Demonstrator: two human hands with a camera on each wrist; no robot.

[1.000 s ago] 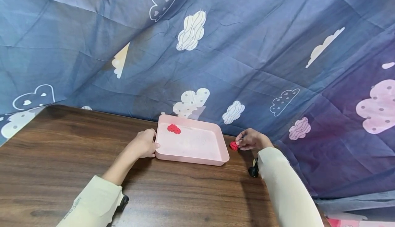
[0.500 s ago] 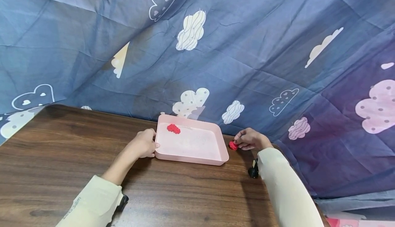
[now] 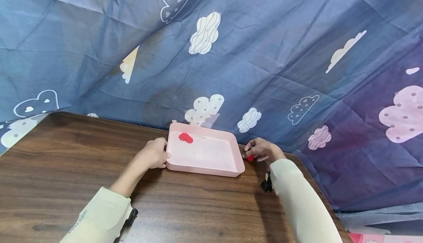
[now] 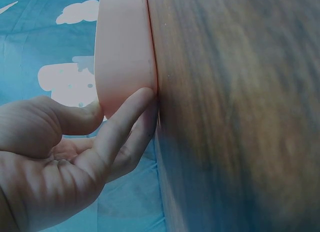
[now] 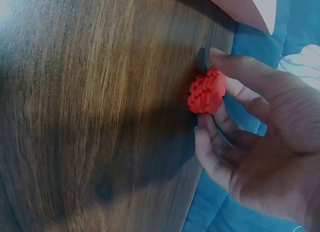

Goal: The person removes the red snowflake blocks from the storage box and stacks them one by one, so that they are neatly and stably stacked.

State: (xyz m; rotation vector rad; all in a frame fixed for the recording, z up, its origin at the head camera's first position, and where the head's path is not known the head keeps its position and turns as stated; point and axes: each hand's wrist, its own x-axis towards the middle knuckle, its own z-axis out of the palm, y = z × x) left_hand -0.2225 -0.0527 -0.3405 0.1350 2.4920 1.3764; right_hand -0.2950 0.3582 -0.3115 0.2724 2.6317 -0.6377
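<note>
A shallow pink tray (image 3: 201, 170) lies on the wooden table near the hanging cloth. Inside it, toward the back left, sits a cluster of red notched discs (image 3: 186, 137). My left hand (image 3: 156, 154) holds the tray's left end; in the left wrist view the thumb is at the rim and the fingers press the outer wall. Just right of the tray, my right hand (image 3: 261, 149) has its fingers curled around a small stack of red notched discs (image 5: 206, 91). The thumb extends over the stack, its tip slightly apart. The hand partly hides the stack in the head view.
Blue cloth (image 3: 158, 70) with printed clouds hangs behind the table and continues as purple cloth (image 3: 363, 155) on the right. The brown wooden table (image 3: 195, 210) extends in front of the tray and to its left. Dark devices sit at both wrists.
My right hand has shifted slightly left, nearer the tray, and now covers more of the red stack. My left hand, the tray and the discs inside it stay where they were.
</note>
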